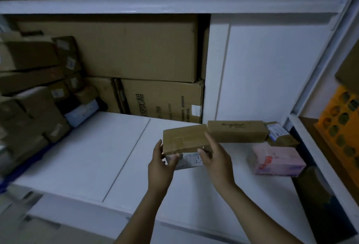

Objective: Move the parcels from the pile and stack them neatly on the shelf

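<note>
Now we reach forward over shelf (93, 158); left hand (162, 163) and right hand (217, 160), grip clamped on brown parcel (184, 138) ends.

brown parcel (185, 138) — held over shelf (81, 158)

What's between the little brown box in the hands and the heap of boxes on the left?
Nothing but bare white shelf board; the head view shows it running from the small brown cardboard parcel to the heap of cardboard parcels.
</note>
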